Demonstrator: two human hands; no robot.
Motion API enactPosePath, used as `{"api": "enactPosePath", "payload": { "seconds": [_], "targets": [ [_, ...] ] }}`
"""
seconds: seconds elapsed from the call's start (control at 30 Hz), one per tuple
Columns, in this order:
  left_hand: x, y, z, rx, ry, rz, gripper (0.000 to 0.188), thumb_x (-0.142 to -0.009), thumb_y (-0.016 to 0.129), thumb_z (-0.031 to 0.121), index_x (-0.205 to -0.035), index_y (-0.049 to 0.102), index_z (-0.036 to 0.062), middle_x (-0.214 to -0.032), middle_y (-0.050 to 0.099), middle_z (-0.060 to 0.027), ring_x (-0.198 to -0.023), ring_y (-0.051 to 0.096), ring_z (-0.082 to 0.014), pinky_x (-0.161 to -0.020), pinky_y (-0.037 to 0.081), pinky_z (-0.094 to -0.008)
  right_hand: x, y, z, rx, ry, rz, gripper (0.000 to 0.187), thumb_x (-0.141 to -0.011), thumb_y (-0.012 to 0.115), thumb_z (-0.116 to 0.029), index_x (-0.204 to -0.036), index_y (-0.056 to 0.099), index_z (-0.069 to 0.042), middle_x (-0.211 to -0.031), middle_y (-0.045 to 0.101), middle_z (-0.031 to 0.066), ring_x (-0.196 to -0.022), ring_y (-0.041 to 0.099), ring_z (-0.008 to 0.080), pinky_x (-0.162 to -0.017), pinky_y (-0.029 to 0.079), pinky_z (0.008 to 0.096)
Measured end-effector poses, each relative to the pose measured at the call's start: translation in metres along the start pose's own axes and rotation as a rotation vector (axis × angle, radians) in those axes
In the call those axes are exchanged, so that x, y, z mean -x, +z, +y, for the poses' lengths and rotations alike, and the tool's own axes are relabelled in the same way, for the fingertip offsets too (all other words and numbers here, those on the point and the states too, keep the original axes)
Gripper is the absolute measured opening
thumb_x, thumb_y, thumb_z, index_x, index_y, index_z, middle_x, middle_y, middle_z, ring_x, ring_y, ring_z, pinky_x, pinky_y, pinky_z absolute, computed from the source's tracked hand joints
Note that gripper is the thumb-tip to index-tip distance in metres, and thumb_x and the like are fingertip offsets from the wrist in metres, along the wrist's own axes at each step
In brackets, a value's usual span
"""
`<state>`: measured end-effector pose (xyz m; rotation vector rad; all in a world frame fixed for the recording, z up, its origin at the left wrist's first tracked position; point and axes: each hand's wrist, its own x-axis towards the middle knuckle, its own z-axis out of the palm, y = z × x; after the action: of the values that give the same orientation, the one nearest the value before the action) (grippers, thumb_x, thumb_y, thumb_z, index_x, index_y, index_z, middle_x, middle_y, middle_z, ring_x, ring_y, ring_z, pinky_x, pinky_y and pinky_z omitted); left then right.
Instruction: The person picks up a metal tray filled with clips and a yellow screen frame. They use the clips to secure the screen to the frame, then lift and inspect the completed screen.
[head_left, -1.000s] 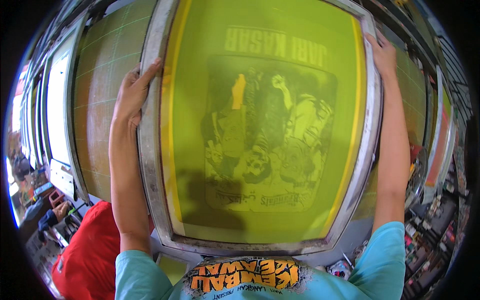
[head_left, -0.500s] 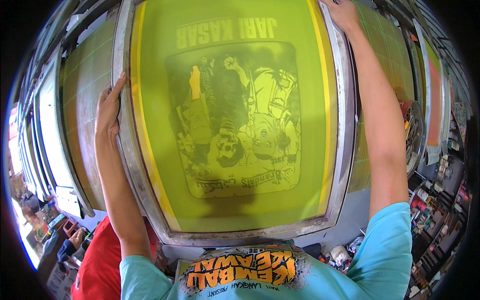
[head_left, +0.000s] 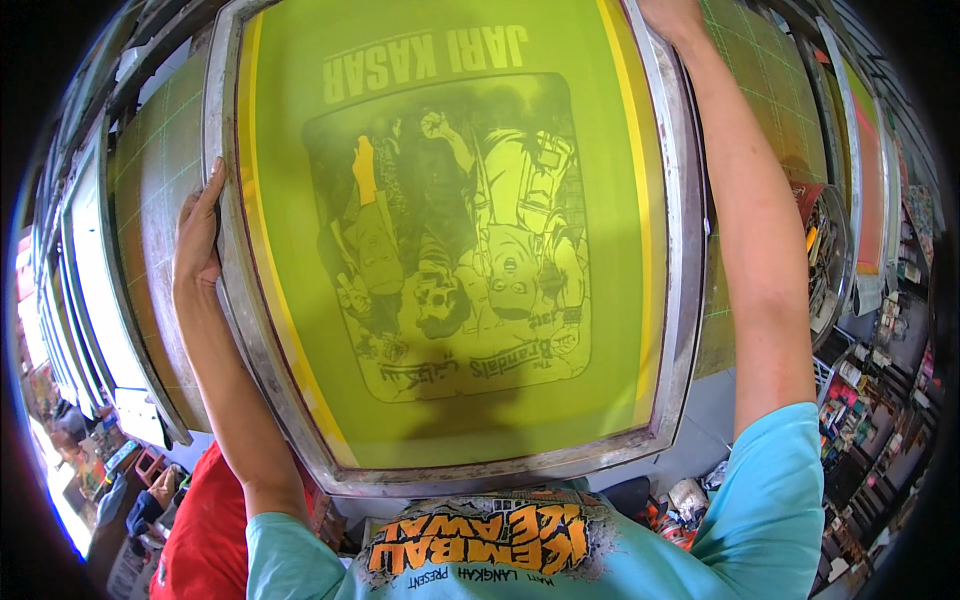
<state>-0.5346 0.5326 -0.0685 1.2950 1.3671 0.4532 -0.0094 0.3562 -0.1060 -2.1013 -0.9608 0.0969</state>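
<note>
A large silk-screen printing frame (head_left: 500, 478) is held upright in front of my body. Its yellow-green mesh (head_left: 600, 300) carries a dark picture of figures, seen upside down, with a line of lettering above. Yellow tape strips run along both sides of the mesh. My left hand (head_left: 198, 232) is closed round the left metal bar, thumb lying on the near face and the other fingers hidden behind. At the top right, my right hand (head_left: 676, 18) grips the right bar; the picture's upper edge cuts it off and most of its fingers are out of sight.
Behind the frame lies a brown board with green grid lines (head_left: 150, 220). A round metal bowl with tools (head_left: 828, 260) stands to the right. White panels (head_left: 88, 260) lean at the left. Red cloth (head_left: 205, 535) is at lower left, and shelves of small bottles (head_left: 855, 400) at right.
The screen frame has shifted a little to the left and tilted slightly, both hands moving with it. Neither grip has visibly changed.
</note>
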Motion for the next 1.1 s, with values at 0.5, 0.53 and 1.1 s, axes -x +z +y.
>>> {"api": "enactPosePath", "payload": {
  "seconds": [0.5,0.53,1.1],
  "targets": [
    [0.001,-0.001,-0.003,0.006,0.020,-0.019,0.074,-0.093,0.068,0.035,-0.134,0.038,-0.0177,-0.117,0.063,-0.0268,-0.093,0.072,-0.0231,-0.077,0.060,-0.0295,-0.003,0.002,0.003,-0.060,-0.013,-0.010,0.043,-0.083,0.072,-0.028,-0.118,0.070,-0.004,-0.103,0.074,0.0132,-0.090,0.068,0.0187,-0.084,0.051,0.0334],
    [0.000,-0.002,-0.004,0.012,0.021,-0.020,0.074,-0.093,0.068,0.035,-0.134,0.038,-0.0179,-0.117,0.063,-0.0270,-0.093,0.072,-0.0230,-0.076,0.060,-0.0295,-0.003,0.002,0.003,-0.069,-0.005,-0.017,0.042,-0.083,0.072,-0.028,-0.118,0.070,-0.004,-0.103,0.074,0.0130,-0.090,0.068,0.0183,-0.083,0.051,0.0333],
    [-0.002,-0.003,-0.006,-0.015,0.017,-0.044,0.079,-0.091,0.069,0.039,-0.134,0.038,-0.0199,-0.127,0.056,-0.0306,-0.110,0.065,-0.0262,-0.093,0.053,-0.0315,-0.001,0.003,-0.001,-0.099,-0.020,-0.023,0.043,-0.084,0.070,-0.025,-0.119,0.068,-0.001,-0.106,0.073,0.0137,-0.093,0.067,0.0183,-0.085,0.050,0.0326]
  ]
}}
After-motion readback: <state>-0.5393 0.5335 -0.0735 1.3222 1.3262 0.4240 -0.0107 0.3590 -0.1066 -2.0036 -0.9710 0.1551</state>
